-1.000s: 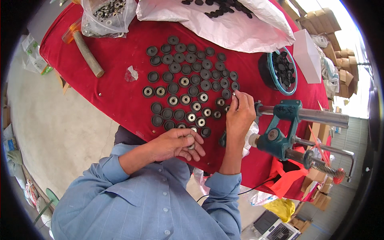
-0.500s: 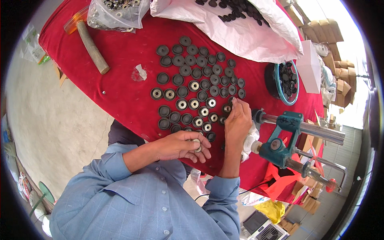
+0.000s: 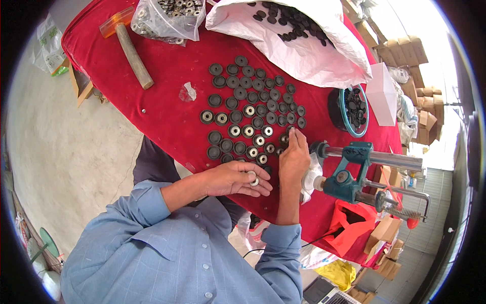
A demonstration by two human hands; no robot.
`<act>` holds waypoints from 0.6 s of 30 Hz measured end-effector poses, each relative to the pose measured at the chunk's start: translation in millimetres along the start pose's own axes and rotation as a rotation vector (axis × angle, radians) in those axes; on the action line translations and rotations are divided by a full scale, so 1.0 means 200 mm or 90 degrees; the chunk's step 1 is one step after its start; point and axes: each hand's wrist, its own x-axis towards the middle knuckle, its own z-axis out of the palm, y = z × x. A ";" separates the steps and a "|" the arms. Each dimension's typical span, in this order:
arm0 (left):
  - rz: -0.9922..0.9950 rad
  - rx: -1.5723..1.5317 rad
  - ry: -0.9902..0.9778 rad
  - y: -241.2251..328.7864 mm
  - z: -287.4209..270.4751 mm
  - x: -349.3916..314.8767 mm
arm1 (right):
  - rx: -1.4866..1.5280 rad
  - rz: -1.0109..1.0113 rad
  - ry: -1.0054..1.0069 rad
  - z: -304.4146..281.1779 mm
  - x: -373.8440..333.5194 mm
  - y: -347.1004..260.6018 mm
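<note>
Holding a bearing (image 3: 254, 181) in the left grip (image 3: 228, 178), by the near edge of the desk (image 3: 167, 124); touching discs (image 3: 282, 120) with the right grip (image 3: 294, 158), unclear if pinching any; risking a drop through too loose a hold.

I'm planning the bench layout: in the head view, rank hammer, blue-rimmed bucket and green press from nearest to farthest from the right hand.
1. Green press: just right of the right hand.
2. Blue-rimmed bucket: upper right.
3. Hammer: far upper left.
</note>
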 end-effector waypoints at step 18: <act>0.080 -0.214 0.012 0.04 0.03 -0.08 | 0.288 -0.014 -0.015 -0.31 -0.02 -0.12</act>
